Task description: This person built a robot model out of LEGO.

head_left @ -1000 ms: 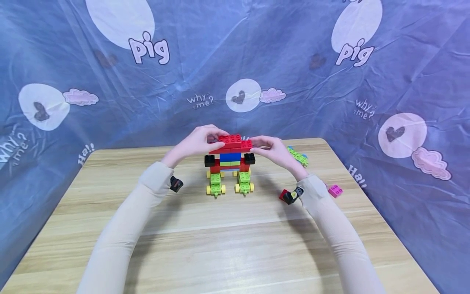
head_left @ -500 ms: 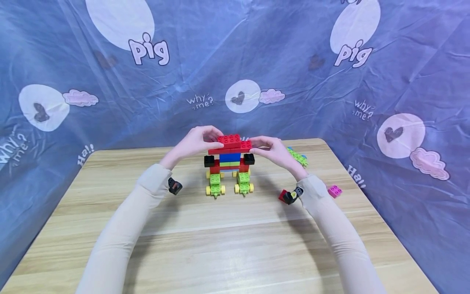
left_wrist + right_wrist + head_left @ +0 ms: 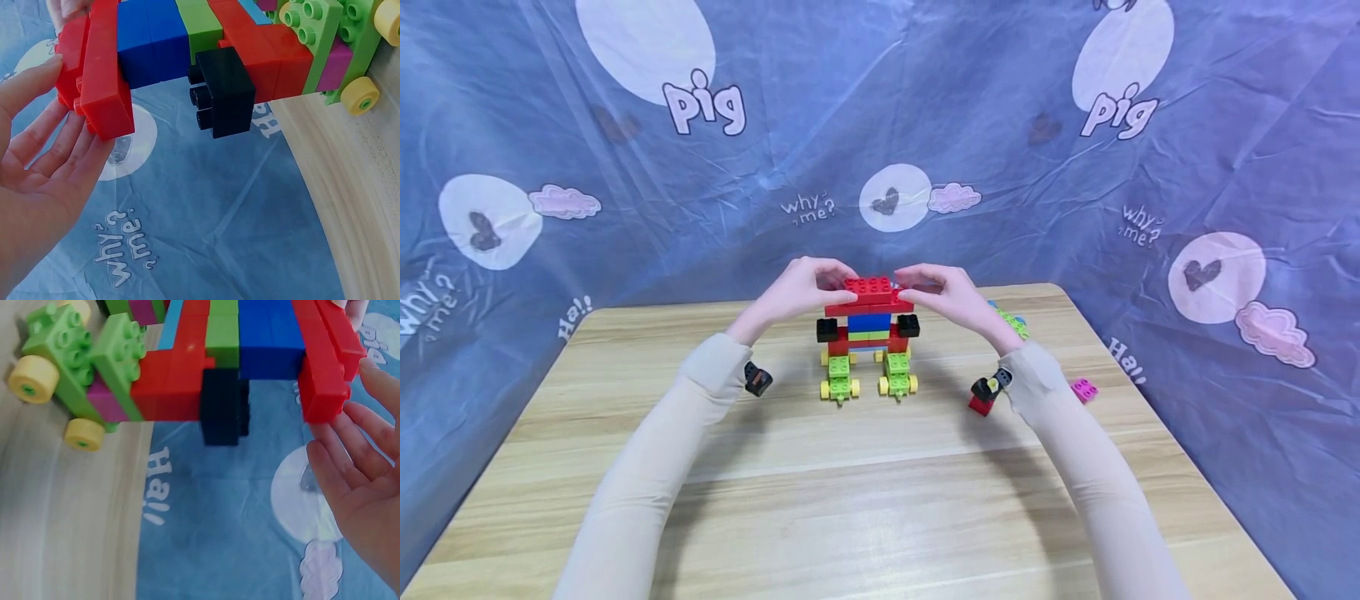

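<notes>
A figure of toy building bricks stands upright on the table in the head view. It has red bricks on top, a blue body [image 3: 869, 322], black bricks [image 3: 908, 325] at its sides and lime wheeled feet [image 3: 898, 375]. My left hand [image 3: 801, 287] pinches the left end of the topmost red brick [image 3: 869, 289], thumb in front and fingers behind. At the other end my right hand [image 3: 946, 292] pinches the same brick. Below it lies a longer red layer [image 3: 107, 103]; in the right wrist view its end [image 3: 322, 394] is close to my right fingers [image 3: 353, 453].
A red brick [image 3: 980, 406] lies under my right wrist, partly covered by the wrist camera. Further right are a magenta brick [image 3: 1084, 389] and a lime wheeled piece [image 3: 1011, 319], partly behind my forearm. Printed blue cloth [image 3: 1000, 125] hangs behind the wooden table [image 3: 820, 517].
My right hand has moved left, from the end of the lower red layer to the topmost red brick. That brick, tilted half a second ago, now lies level. My left hand keeps its place.
</notes>
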`<state>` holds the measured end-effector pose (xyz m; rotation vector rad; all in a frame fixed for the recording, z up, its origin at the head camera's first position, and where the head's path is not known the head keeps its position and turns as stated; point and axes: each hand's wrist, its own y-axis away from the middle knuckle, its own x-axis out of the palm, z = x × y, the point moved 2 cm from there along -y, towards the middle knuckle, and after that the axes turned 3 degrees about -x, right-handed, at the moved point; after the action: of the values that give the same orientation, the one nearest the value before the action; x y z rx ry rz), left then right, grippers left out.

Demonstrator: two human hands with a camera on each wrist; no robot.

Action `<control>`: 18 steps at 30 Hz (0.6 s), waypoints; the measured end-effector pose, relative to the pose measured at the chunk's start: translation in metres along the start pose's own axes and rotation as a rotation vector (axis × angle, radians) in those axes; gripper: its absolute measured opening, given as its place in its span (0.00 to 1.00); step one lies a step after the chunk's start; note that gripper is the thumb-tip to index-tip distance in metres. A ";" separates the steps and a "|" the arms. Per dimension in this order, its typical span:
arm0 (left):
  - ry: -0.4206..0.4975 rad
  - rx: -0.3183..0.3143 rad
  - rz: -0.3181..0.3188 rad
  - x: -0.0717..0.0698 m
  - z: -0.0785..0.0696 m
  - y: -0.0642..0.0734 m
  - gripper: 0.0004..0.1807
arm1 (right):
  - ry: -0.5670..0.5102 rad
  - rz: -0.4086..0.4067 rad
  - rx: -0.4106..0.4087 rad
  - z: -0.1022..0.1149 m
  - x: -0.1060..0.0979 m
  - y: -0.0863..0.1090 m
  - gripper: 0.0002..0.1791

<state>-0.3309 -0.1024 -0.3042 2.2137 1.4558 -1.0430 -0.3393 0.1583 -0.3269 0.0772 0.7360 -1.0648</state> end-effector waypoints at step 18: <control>-0.012 0.025 0.026 -0.002 0.001 0.002 0.19 | 0.139 0.025 -0.132 0.018 0.009 -0.015 0.20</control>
<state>-0.3297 -0.1056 -0.3036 2.2334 1.4119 -1.0704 -0.3398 0.1373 -0.3142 0.0478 0.9274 -0.9917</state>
